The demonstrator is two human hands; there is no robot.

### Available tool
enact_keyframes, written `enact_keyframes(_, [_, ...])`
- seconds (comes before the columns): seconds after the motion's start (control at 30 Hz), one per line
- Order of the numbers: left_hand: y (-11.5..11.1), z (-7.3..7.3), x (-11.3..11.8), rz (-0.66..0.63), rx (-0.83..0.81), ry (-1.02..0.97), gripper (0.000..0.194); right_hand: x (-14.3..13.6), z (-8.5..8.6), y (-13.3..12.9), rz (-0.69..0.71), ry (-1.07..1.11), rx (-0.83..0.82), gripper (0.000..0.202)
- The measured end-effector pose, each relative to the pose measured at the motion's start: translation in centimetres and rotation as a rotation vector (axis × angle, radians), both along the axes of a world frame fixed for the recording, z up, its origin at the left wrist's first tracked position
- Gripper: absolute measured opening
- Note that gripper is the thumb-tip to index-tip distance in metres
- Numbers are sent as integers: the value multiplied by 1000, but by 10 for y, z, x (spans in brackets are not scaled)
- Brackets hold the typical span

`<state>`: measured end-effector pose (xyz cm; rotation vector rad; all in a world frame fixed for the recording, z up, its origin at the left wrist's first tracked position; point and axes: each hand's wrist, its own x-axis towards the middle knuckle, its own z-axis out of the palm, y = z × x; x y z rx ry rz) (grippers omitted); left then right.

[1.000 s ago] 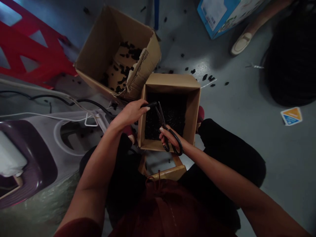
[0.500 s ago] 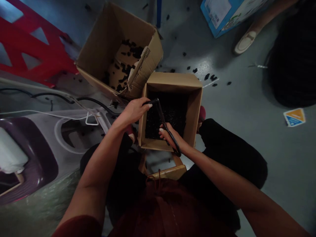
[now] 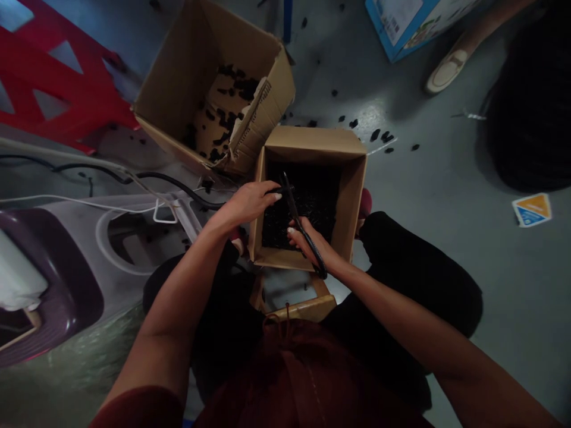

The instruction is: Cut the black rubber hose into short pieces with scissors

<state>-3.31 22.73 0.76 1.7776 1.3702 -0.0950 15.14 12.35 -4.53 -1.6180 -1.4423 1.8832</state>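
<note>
Over a cardboard box (image 3: pixel 316 138) filled with dark material, my right hand (image 3: pixel 307 235) is closed around black scissors (image 3: pixel 314 249), whose blades point up and to the left. At the box's left edge, my left hand (image 3: pixel 256 199) pinches a small dark piece (image 3: pixel 279 190). That piece reaches the scissor blades near their tips. It is too dark to tell whether the blades are fully closed on it.
A larger, torn cardboard box (image 3: pixel 165 89) with black bits inside stands behind on the left. A grey plastic stool (image 3: pixel 89 238) is at the left. A person's shoe (image 3: pixel 446 71) shows at the upper right, near a blue box (image 3: pixel 390 30).
My left hand has moved slightly right and down with the dark piece. The scissors' upper end has shifted, and the piece now meets the blades a little below their tips.
</note>
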Motion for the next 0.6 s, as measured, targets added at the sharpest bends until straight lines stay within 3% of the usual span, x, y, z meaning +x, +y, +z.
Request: enact_keyframes(0.6, [-1, -3, 4, -21, 21, 1, 39, 1, 0, 2, 21, -8, 6, 42])
